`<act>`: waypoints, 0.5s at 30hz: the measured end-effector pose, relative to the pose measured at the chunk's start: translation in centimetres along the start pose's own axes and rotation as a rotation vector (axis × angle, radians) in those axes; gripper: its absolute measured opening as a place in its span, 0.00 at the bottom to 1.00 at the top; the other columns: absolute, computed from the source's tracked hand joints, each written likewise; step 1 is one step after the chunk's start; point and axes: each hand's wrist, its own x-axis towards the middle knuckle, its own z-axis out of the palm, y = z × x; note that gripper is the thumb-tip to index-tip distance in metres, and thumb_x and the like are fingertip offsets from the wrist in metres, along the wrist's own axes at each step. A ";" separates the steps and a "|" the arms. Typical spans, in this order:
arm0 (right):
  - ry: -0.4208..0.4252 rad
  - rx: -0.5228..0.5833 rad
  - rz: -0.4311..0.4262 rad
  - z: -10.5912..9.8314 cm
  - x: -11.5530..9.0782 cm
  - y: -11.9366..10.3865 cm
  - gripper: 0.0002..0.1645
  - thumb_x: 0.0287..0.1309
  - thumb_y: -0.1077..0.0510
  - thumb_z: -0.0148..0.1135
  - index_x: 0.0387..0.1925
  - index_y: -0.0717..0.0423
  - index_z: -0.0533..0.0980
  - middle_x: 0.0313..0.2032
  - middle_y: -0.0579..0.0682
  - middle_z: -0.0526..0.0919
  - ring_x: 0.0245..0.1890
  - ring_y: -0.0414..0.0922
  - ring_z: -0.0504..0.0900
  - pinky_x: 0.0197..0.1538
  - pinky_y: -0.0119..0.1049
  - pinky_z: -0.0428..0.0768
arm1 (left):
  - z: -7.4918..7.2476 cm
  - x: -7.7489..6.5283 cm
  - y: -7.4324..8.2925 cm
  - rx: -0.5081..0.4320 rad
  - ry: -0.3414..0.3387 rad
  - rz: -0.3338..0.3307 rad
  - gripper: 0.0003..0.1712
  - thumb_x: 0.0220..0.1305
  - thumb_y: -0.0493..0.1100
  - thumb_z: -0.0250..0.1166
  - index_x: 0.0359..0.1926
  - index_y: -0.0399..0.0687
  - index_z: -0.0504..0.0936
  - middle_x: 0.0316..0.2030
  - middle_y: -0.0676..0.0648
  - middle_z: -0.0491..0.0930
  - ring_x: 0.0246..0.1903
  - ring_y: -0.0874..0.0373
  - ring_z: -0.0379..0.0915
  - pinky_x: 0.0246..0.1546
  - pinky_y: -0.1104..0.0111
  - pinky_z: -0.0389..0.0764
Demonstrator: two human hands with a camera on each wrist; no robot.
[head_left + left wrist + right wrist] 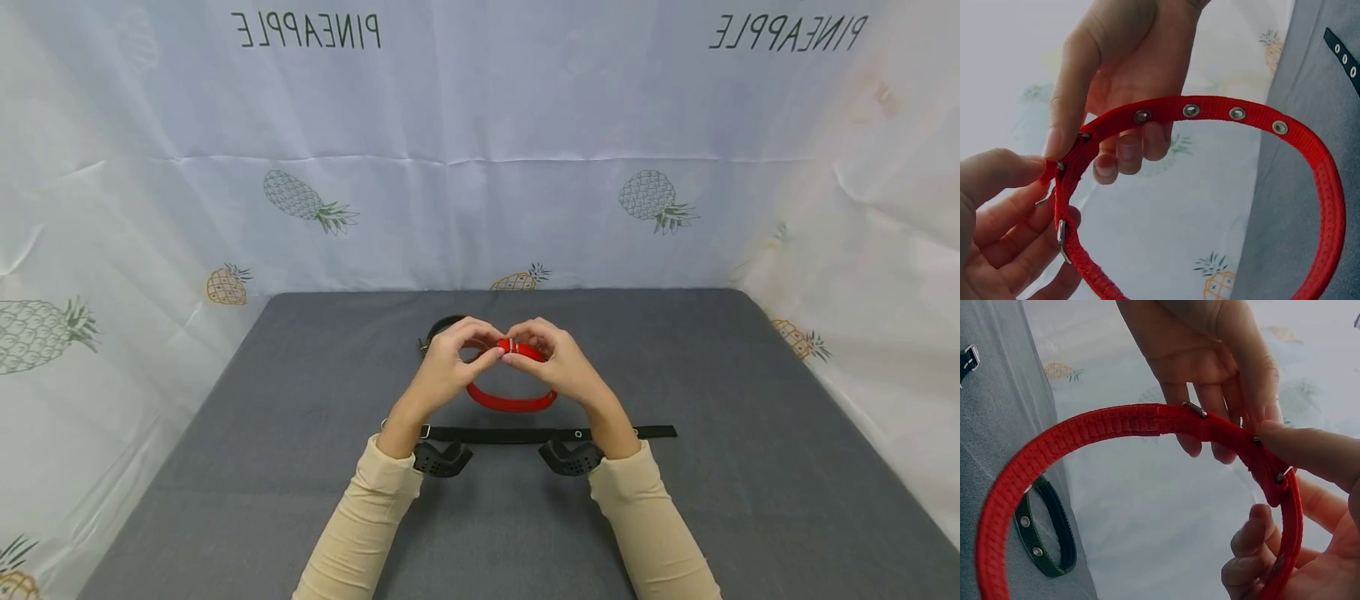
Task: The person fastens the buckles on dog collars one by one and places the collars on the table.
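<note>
A red collar (512,404) with metal eyelets and a buckle (1062,232) is held up in a loop between both hands. My left hand (441,367) pinches the collar near its buckle end with thumb and fingers. From the other side my right hand (567,368) pinches the strap close by, and the two thumbs nearly meet. In the left wrist view the eyelet row (1191,110) runs along the strap away from the right hand. Fingers partly hide the overlapped part of the strap.
A flat black collar (487,435) lies across the grey table (750,500) under the wrists. Behind the left hand, a dark looped collar (1054,573) rests on the table. A white pineapple-print curtain (480,225) hangs at the back and sides.
</note>
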 end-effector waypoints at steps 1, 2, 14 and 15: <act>-0.005 0.008 -0.004 0.0 0.0 0.1 0.16 0.58 0.65 0.65 0.48 0.64 0.76 0.42 0.62 0.77 0.31 0.37 0.75 0.36 0.29 0.75 | 0.0 0.0 0.0 0.000 0.001 -0.003 0.11 0.61 0.38 0.67 0.44 0.38 0.82 0.43 0.42 0.80 0.42 0.52 0.78 0.50 0.61 0.83; -0.010 0.016 -0.007 0.0 0.1 0.2 0.16 0.58 0.65 0.64 0.48 0.64 0.75 0.43 0.62 0.78 0.32 0.37 0.76 0.37 0.29 0.76 | -0.1 0.0 0.0 0.000 0.002 -0.006 0.11 0.61 0.38 0.66 0.44 0.39 0.82 0.43 0.42 0.80 0.42 0.52 0.78 0.50 0.61 0.83; 0.011 0.058 -0.001 -0.3 0.2 0.5 0.15 0.58 0.65 0.63 0.48 0.63 0.74 0.41 0.63 0.80 0.34 0.41 0.79 0.40 0.31 0.80 | -0.6 0.0 -0.2 -0.012 0.068 0.001 0.10 0.61 0.35 0.66 0.43 0.37 0.81 0.42 0.41 0.80 0.43 0.51 0.78 0.51 0.56 0.82; 0.012 0.062 0.004 -0.3 0.2 0.5 0.15 0.58 0.65 0.63 0.48 0.63 0.74 0.41 0.63 0.80 0.34 0.41 0.79 0.40 0.31 0.80 | -0.7 0.0 -0.2 -0.019 0.076 0.000 0.10 0.61 0.35 0.66 0.43 0.36 0.81 0.42 0.40 0.80 0.43 0.51 0.78 0.51 0.56 0.82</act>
